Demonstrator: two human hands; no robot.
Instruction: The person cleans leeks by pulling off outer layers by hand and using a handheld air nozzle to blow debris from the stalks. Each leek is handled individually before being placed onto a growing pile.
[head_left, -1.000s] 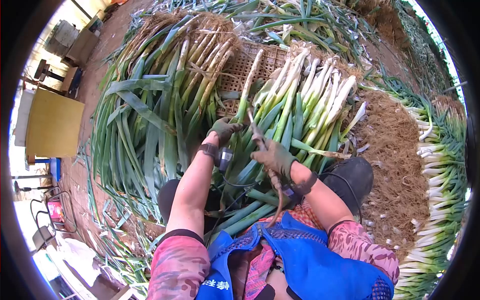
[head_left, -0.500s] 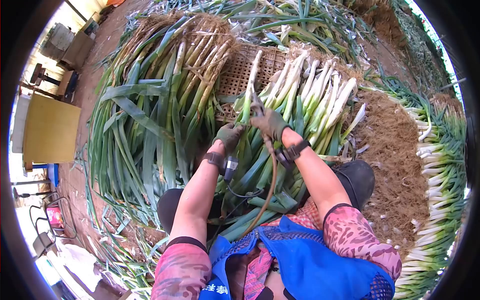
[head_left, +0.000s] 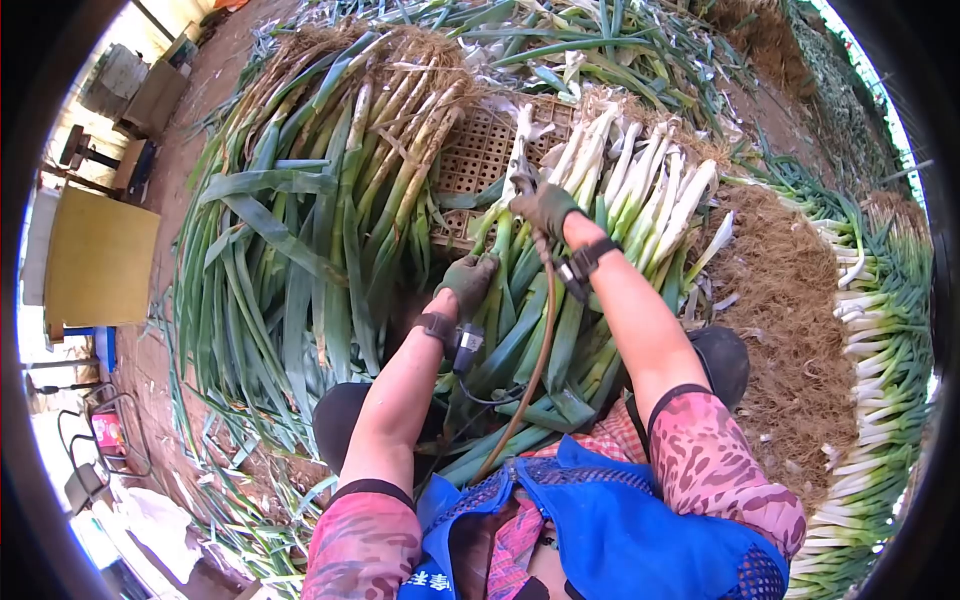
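Note:
Near the middle, my left hand [head_left: 468,281], in a dark glove, is closed around the green part of a leek [head_left: 517,150] whose white end points away from me. Just right of that stalk, my right hand [head_left: 547,208], also gloved, is wrapped round a small tool [head_left: 524,180] with a brown hose [head_left: 545,350] running back toward my lap. The tool's tip is close to the leek's white part; whether they touch is unclear. Cleaned leeks [head_left: 640,180] lie to the right, and uncleaned leeks with brown roots [head_left: 340,170] are piled to the left.
A perforated plastic crate [head_left: 475,150] shows between the piles. Trimmed roots [head_left: 790,300] cover the ground at right, beside a long row of leeks [head_left: 875,400]. More leaves [head_left: 600,40] lie beyond. At far left stands a yellow board [head_left: 100,258]. My knees flank the leeks.
My left hand has shifted slightly toward me, and my right hand slightly to the right. The leek's white end has moved right, and pale outer layers now hang loose beside it.

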